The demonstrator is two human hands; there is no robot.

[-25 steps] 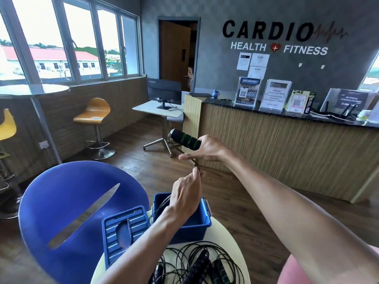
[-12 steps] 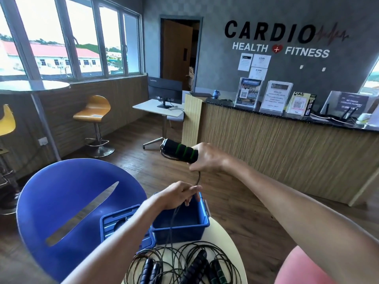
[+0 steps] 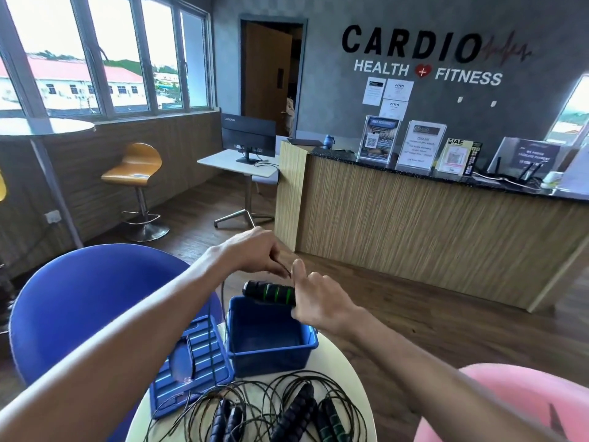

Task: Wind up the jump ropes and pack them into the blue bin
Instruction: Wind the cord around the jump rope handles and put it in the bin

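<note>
Right hand (image 3: pixel 318 301) grips a green-banded handle (image 3: pixel 269 291) above the bin (image 3: pixel 271 349). Left hand (image 3: pixel 255 250) pinches the cord (image 3: pixel 220 301) just beside the right thumb; the cord drops past the bin's left wall. Bin sits open on the surface (image 3: pixel 338 374), lid (image 3: pixel 191 362) touching its left side. Loose ropes (image 3: pixel 274 406) lie tangled in front. Blue chair (image 3: pixel 86 301) left, pink chair (image 3: pixel 510 400) right.
</note>
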